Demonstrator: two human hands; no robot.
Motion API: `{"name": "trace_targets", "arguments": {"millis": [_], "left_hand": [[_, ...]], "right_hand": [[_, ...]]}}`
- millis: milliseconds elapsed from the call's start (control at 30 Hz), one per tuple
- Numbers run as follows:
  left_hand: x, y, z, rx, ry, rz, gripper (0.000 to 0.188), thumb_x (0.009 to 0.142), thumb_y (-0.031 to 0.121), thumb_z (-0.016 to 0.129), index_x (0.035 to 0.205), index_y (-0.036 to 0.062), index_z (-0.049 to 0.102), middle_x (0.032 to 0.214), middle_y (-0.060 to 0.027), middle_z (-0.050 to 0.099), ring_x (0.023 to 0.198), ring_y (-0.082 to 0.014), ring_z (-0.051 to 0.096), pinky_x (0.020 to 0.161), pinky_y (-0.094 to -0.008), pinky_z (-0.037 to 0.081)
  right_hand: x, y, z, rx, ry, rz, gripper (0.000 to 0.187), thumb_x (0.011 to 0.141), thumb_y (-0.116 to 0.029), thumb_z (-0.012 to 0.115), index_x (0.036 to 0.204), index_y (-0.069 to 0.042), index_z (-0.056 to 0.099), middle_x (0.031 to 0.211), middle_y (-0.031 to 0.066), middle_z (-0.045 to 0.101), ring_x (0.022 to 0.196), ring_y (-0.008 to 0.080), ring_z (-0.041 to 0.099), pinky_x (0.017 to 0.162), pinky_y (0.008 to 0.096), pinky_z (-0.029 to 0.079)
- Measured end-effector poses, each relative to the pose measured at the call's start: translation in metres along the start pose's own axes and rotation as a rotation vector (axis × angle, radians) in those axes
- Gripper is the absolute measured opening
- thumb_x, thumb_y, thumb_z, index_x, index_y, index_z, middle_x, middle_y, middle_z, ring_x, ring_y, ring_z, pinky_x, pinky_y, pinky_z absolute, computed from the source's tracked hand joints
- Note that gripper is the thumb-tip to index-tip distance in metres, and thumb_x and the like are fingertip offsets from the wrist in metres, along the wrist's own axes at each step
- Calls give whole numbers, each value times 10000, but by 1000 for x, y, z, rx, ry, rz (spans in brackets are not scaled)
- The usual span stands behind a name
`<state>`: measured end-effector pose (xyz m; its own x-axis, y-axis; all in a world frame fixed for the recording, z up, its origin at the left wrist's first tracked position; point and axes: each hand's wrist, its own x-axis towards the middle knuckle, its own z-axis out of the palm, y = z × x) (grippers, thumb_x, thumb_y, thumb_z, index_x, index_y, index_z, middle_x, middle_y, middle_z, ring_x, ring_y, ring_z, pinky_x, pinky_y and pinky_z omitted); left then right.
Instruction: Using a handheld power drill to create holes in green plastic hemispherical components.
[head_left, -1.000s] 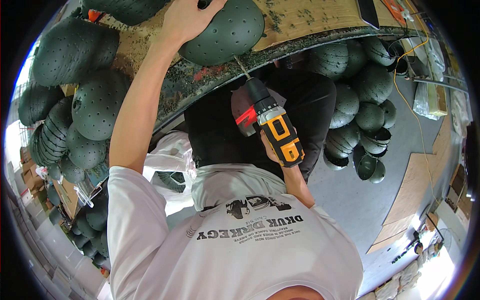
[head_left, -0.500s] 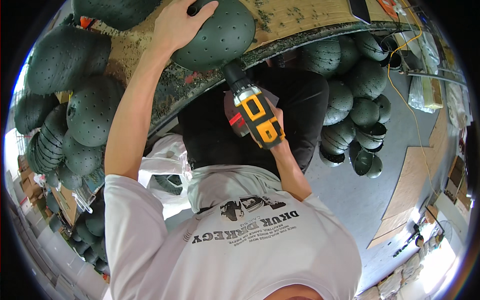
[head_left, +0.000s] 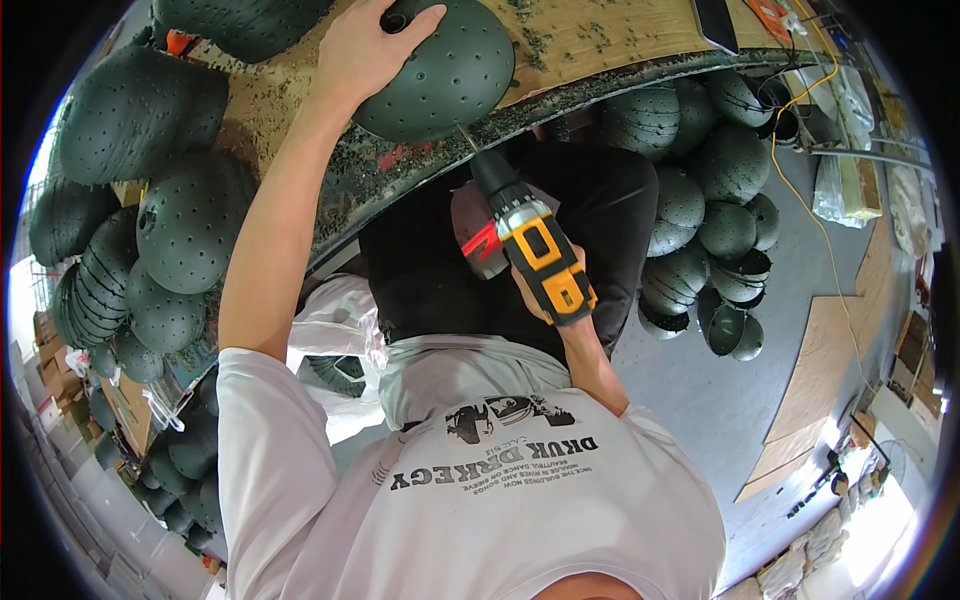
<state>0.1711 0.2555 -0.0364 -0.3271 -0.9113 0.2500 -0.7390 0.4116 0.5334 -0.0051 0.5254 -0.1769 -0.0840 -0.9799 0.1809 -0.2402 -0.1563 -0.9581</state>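
Left grip [head_left: 366, 55] clasps a dark green, hole-dotted dome [head_left: 455, 85], right grip [head_left: 526, 293] wraps a yellow-and-black drill [head_left: 545, 260]

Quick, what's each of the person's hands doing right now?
Left hand: resting on the dark green dome; its fingers are partly out of view, so how firmly it grips cannot be told.
Right hand: closed, holding the yellow-and-black drill.
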Motion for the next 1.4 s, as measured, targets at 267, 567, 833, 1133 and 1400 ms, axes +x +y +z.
{"name": "trace_targets", "arguments": {"millis": [267, 567, 833, 1133, 1400], "left_hand": [[-38, -20, 12, 142, 442, 394, 651, 838, 231, 809, 1408, 136, 509, 1509, -207, 413, 1305, -354, 502, 1069, -456, 430], [-100, -16, 50, -5, 360, 75, 1225, 577, 381, 956, 1528, 54, 258, 1584, -294, 210, 1476, -508, 179, 1156, -675, 174], [-100, -21, 54, -78, 392, 35, 1256, 570, 398, 945, 1528, 22, 226, 1599, -223, 246, 1493, -434, 202, 1185, -598, 188], [-101, -23, 52, -180, 421, -1, 1283, 524, 332, 976, 1515, 0, 231, 1584, -211, 293, 1483, -412, 263, 1202, -598, 200], [-99, -24, 49, -158, 411, -24, 1235, 497, 345, 987, 1485, 23, 320, 1568, -202, 335, 1474, -377, 304, 1192, -590, 249]], "right_hand": [[-72, -27, -41, 13, 177, 111, 296, 838, 50, 691, 1128, -7, 705, 1091, 116, 723, 1039, 226, 685, 927, 357, 523], [-6, -107, -104, -592, 42, -71, 272, 768, -90, 839, 1031, -83, 771, 994, 78, 759, 933, 242, 731, 871, 342, 552], [94, -187, -108, -836, -287, -264, 314, 789, -110, 830, 1093, -126, 756, 1056, 52, 746, 918, 242, 713, 799, 357, 557], [139, -221, -91, -977, -408, -508, 291, 765, -70, 827, 1046, -104, 757, 1009, 46, 748, 877, 257, 714, 770, 356, 552], [148, -229, -92, -920, -444, -431, 290, 764, -71, 838, 1041, -93, 756, 973, 50, 752, 840, 241, 714, 741, 339, 548]]}}
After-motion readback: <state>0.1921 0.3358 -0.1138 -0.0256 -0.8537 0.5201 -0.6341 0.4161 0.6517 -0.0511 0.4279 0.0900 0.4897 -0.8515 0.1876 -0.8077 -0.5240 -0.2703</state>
